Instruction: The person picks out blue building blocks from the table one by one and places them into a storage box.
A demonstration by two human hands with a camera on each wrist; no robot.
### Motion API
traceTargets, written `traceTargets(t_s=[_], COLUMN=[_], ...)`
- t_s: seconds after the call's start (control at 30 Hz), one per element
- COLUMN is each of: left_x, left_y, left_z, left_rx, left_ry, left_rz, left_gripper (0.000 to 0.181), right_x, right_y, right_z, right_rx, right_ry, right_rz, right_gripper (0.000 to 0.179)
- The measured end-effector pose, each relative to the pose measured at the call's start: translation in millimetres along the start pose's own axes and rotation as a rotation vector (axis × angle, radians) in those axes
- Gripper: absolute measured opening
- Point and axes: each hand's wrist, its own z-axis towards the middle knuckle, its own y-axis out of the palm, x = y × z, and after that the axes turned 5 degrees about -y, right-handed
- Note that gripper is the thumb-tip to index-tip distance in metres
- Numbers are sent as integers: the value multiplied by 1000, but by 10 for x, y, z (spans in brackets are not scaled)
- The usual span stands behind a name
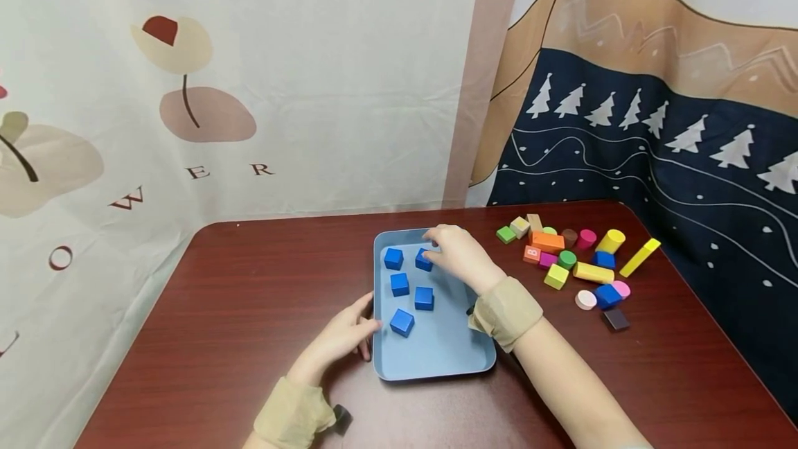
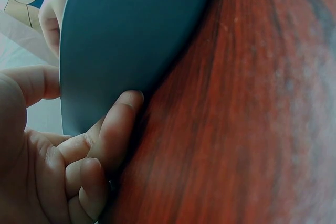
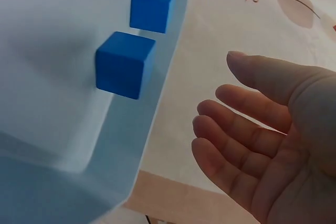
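Note:
A light blue tray [image 1: 445, 345] lies on the dark red table [image 1: 249, 310] with several blue cubes in it. My right hand [image 1: 431, 248] hovers over the tray's far end, fingers relaxed beside one blue cube [image 1: 424, 260]. In the right wrist view the right hand [image 3: 226, 100] is spread and holds nothing, a little apart from the nearest blue cube [image 3: 125, 65] on the tray [image 3: 42, 103]. My left hand [image 1: 368, 314] grips the tray's left edge. The left wrist view shows the left hand [image 2: 89, 129], thumb on the rim and fingers curled against the tray [image 2: 131, 35] wall.
Loose coloured blocks lie at the table's right: a green cube [image 1: 506, 234], an orange block [image 1: 547, 241], a yellow bar [image 1: 639, 257], two blue cubes [image 1: 607, 295], cylinders and discs. Printed curtains hang behind the table.

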Motion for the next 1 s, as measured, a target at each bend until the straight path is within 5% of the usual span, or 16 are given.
traceTargets(t_s=[1.0], left_x=[-18], left_y=[5], left_z=[14], left_rx=[-1], left_ry=[15], left_rz=[-19], left_gripper=[67], right_x=[491], right_y=[-482], right_z=[-693], right_rx=[202], right_ry=[30], right_rz=[-56], right_gripper=[14])
